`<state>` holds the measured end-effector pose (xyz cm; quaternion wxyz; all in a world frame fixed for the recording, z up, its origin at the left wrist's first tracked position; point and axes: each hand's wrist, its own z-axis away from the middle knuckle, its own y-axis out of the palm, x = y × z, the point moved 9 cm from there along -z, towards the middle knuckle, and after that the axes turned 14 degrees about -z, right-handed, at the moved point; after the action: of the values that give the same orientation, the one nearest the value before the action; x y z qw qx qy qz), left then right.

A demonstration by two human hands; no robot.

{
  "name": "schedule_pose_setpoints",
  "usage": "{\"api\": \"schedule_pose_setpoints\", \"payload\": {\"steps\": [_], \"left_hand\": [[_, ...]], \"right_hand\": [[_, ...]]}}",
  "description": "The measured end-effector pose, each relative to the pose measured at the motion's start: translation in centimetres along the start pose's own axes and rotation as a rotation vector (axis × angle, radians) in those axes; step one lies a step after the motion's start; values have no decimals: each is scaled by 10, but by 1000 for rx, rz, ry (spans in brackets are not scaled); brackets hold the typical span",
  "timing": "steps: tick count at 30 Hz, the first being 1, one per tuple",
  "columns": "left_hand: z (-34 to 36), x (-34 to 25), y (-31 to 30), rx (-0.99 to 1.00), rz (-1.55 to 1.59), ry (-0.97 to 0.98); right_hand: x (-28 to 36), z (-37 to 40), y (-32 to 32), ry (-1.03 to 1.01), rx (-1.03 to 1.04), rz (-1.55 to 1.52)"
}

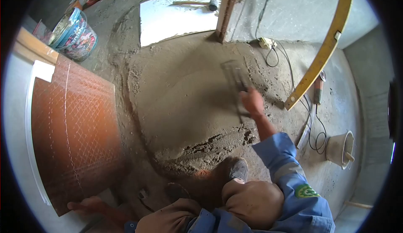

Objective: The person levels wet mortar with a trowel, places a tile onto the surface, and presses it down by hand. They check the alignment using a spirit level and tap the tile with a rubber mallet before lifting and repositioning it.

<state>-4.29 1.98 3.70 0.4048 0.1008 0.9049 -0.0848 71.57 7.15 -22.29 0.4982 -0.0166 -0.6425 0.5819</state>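
My right hand (253, 102) is closed round the handle of a trowel (234, 79), whose long flat blade lies on the right part of a smoothed patch of wet mortar (180, 86). The trowel is slightly blurred. Rough, crumbly mortar (210, 153) borders the patch on the side near my shoes. Down at the lower left, my left hand (86, 206) is at the bottom edge of an orange-brown door panel (77, 128); its fingers are too dim and small to make out what they hold.
A white board (176, 21) carries a mallet (210, 4). A colourful bucket (77, 35) stands upper left. On the right are a yellow level (321, 61), a power outlet (267, 43), an angle grinder (319, 88), cables and a pale bucket (337, 150).
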Motion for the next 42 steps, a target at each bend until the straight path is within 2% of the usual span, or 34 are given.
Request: {"api": "schedule_pose_setpoints", "payload": {"steps": [2,3,4,7,11,13,16,18,20,21,24,28,29,31,33,35,38,40,42], "left_hand": [[2,-5,2,3,-17,21],[2,-5,3,15,0,13],[2,-5,4,26,19,5],[1,-5,4,26,42,-7],[-1,-1,1,35,24,-3],[6,-10,7,28,35,-58],[6,-16,11,89,43,-3],[9,-14,5,40,-9,-44],[8,-12,4,2,-55,-82],[8,-14,6,17,-28,-67],[10,-16,6,26,-9,-72],[8,-4,3,30,31,-120],[9,-6,3,25,21,-115],[15,-7,5,-40,83,-241],[14,-4,6,-46,111,-256],[16,-6,10,-51,142,-282],[15,-4,8,-87,108,-305],[6,4,4,6,76,-182],[5,3,5,-25,60,-193]], "right_hand": [[-32,-7,-34,34,-151,-38],[-41,-9,-46,-13,-237,-67],[-48,-16,-51,25,-239,-80],[-39,-36,-41,77,-169,-185],[9,-65,7,19,-87,-246],[59,-62,42,-139,-10,-192],[125,-37,95,-173,186,-210],[166,-13,121,-202,280,-179],[201,15,154,-328,533,-149],[210,14,159,-329,538,-148],[232,-32,169,-357,350,-158],[260,-82,178,-343,292,-172],[265,-90,183,-336,303,-167],[277,-97,194,-321,333,-165],[291,-103,210,-336,438,-77],[297,-102,221,-283,510,-114],[313,-88,236,-367,563,-112],[319,-63,253,-486,692,-78],[321,-31,248,-545,730,-22]]}}
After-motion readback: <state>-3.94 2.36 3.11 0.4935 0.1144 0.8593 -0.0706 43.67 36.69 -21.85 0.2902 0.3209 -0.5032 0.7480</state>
